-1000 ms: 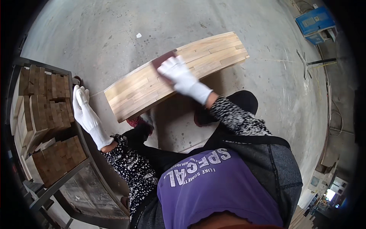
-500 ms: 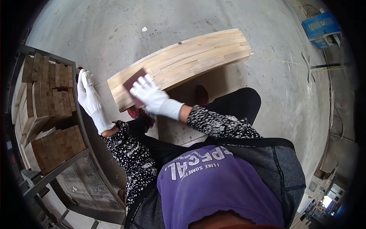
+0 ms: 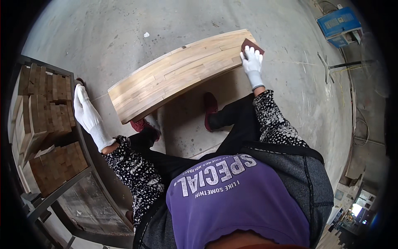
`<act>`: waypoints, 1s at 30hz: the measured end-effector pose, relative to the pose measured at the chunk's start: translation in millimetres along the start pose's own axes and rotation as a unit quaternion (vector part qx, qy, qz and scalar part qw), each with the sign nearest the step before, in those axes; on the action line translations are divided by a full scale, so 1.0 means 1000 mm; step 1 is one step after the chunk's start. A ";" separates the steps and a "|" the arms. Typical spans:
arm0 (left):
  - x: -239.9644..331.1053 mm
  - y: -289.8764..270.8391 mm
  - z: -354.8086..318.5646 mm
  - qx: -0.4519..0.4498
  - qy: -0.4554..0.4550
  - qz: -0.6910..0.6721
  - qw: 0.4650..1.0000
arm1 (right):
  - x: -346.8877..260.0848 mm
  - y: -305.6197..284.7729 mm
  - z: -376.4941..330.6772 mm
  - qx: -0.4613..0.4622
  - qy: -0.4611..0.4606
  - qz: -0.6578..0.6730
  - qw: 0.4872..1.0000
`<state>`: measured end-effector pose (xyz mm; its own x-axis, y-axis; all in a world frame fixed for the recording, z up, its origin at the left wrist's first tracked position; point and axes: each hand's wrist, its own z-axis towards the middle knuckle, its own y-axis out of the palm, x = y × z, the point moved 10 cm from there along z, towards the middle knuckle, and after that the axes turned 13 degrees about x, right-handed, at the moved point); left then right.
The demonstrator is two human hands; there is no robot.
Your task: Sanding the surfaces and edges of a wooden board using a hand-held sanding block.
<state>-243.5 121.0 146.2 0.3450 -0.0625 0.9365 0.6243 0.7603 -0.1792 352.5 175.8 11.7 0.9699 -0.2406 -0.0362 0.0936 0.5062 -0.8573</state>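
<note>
To the left of a gently curved, laminated wooden panel (image 3: 178, 72), stacked wooden blocks (image 3: 58, 168) are held in a dark metal rack (image 3: 62, 191). Between the rack and the panel's left end, a white-gloved left hand (image 3: 86, 112) is extended at the rack's edge, well apart from the panel. Its fingers are kept straight and together and are pointed away from the body; nothing is seen to be grasped, and whether the rack's frame is touched cannot be told. The left forearm, covered by a black-and-white patterned sleeve (image 3: 137, 170), is angled up and leftward from below the panel.

The panel itself is set crosswise in front of the body, its right end placed farther away than its left; its support is hidden. Two dark red shoes (image 3: 210, 110) are seen at its near side, the left one partly covered by its near edge. A purple top (image 3: 238, 199) with white lettering is worn by the person, seen below the panel.

At the panel's right end, a dark red pad (image 3: 248, 42) is gripped by the gloved right hand (image 3: 251, 66), the fingers being spread over its upper face. One corner of the pad is carried past the panel's end. The right forearm is stretched forward, the wrist held nearly straight. Well to the right of the panel, a blue box (image 3: 338, 21) is seen on the concrete floor (image 3: 290, 83).
</note>
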 end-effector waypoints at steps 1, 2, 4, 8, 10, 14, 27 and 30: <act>-0.002 -0.001 0.001 0.003 -0.006 -0.006 1.000 | -0.031 -0.014 -0.012 0.066 -0.033 0.000 0.997; -0.002 -0.001 0.001 0.007 -0.004 -0.008 1.000 | -0.080 -0.026 -0.034 0.094 -0.127 -0.011 0.987; -0.004 0.002 0.000 0.002 -0.003 -0.011 1.000 | -0.173 -0.033 -0.092 -0.054 -0.150 0.233 0.959; -0.008 0.014 -0.009 -0.039 -0.003 0.018 0.999 | -0.343 -0.110 -0.182 -0.102 -0.346 0.402 0.841; -0.011 0.017 -0.012 -0.059 0.006 0.048 0.997 | -0.351 -0.125 -0.185 -0.100 -0.379 0.431 0.813; -0.030 0.016 -0.010 -0.076 0.013 0.123 0.989 | -0.250 -0.088 -0.116 -0.063 -0.329 0.387 0.859; -0.173 0.021 -0.056 -0.208 -0.251 0.232 0.917 | 0.169 0.011 -0.009 -0.084 0.518 0.246 0.815; -0.179 0.024 -0.064 -0.223 -0.220 0.255 0.915 | 0.138 0.019 0.001 -0.007 0.416 0.394 0.820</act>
<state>-245.4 109.1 -44.5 0.4166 0.5670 0.7106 0.7187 0.2733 -0.6394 488.8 153.2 -8.8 0.2384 -0.3286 -0.9139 -0.4968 0.7673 -0.4055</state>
